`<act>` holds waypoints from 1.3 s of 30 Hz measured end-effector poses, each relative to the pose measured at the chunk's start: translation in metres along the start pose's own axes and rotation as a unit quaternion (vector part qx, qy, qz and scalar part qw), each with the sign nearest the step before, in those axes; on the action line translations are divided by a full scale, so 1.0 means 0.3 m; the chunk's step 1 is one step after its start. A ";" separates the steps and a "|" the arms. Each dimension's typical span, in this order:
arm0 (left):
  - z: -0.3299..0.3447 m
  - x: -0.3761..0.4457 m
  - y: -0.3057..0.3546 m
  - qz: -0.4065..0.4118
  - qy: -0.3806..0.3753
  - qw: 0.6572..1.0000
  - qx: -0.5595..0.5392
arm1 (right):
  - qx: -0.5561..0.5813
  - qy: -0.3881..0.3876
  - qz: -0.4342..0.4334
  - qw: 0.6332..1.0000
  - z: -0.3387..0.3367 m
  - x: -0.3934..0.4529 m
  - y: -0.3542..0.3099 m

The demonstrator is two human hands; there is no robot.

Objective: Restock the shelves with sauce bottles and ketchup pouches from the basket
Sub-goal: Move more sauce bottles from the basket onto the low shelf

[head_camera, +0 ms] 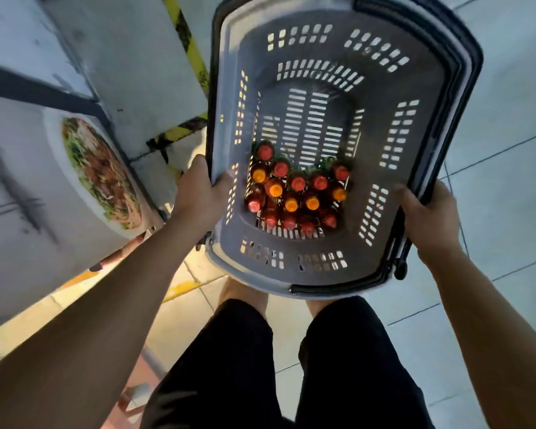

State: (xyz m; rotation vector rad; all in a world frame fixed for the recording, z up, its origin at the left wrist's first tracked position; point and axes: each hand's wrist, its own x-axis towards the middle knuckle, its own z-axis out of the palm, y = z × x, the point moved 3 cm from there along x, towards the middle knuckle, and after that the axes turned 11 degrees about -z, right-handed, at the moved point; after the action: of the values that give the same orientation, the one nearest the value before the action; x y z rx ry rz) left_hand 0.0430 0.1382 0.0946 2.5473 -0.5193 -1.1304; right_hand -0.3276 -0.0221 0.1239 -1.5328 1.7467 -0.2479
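- A grey slotted basket [338, 51] fills the upper middle, carried over a tiled floor [508, 88].
- The left hand [203, 193] grips its rim at 9 o'clock; the right hand [427, 216] grips the rim at 3 o'clock.
- Bottles [297, 193] with red and orange caps stand clustered at the basket's near end.
- Black shorts [291, 366] show at 6 o'clock.

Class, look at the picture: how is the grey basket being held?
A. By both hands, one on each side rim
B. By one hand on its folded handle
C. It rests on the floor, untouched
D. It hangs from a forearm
A: the left hand grips one side rim of the basket and the right hand grips the opposite rim, with the sauce bottles standing inside.
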 end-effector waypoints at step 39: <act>-0.233 -0.651 -1.150 0.099 -0.172 0.973 0.113 | -0.019 0.229 0.137 0.964 0.493 -1.632 0.556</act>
State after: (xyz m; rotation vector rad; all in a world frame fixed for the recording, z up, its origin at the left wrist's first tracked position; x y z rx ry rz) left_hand 0.0433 0.5397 0.1226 2.4151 -1.0179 -1.5196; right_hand -0.3733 0.5140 0.1291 -1.3050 2.3127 -0.4563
